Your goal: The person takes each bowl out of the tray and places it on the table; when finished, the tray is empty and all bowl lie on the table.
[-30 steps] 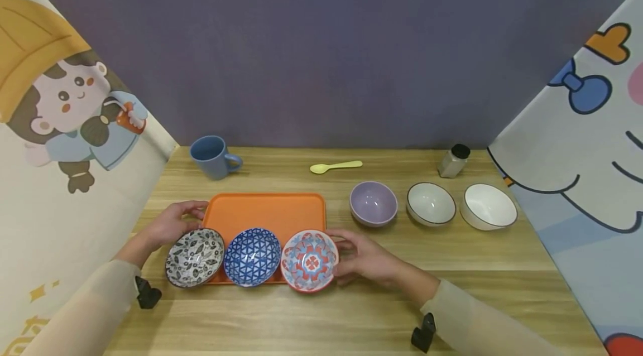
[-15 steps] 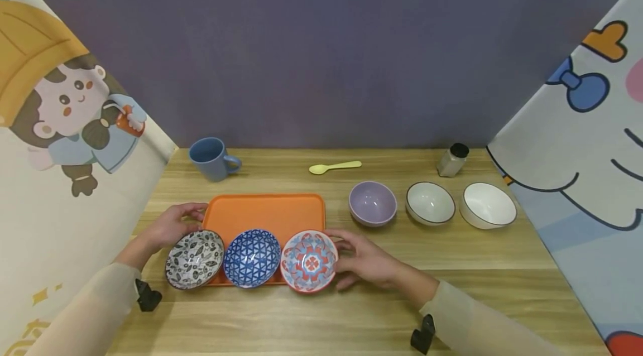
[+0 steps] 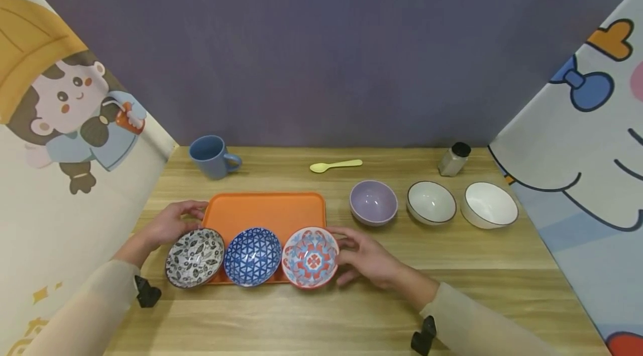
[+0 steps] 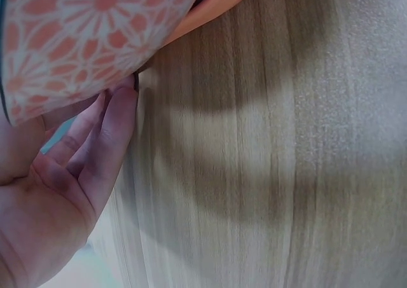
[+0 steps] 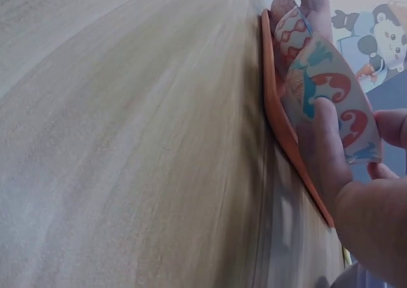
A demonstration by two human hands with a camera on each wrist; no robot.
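Note:
Three patterned bowls stand in a row across the front of an orange tray point(image 3: 266, 208): a black-and-white one point(image 3: 195, 259), a blue-and-white one point(image 3: 253, 257) and a red-and-blue one point(image 3: 310, 258). My left hand point(image 3: 168, 225) rests beside the black-and-white bowl, at the tray's left edge; in the left wrist view that hand's fingers point(image 4: 114, 135) lie fairly straight against the bowl's outside point(image 4: 95, 40), tips partly hidden. My right hand point(image 3: 369, 258) grips the red-and-blue bowl from the right. In the right wrist view, one finger point(image 5: 329, 135) presses its outer wall point(image 5: 337, 91), others are near its rim.
A blue mug point(image 3: 211, 156) stands back left and a yellow spoon point(image 3: 335, 166) lies at the back middle. To the right are a purple bowl point(image 3: 373, 203), two white bowls point(image 3: 431, 203) point(image 3: 489, 205) and a black-lidded jar point(image 3: 454, 159). Walls border the back and sides.
The red-and-blue bowl has shifted very slightly back and to the right with my right hand at it. My left hand and the other bowls look unmoved.

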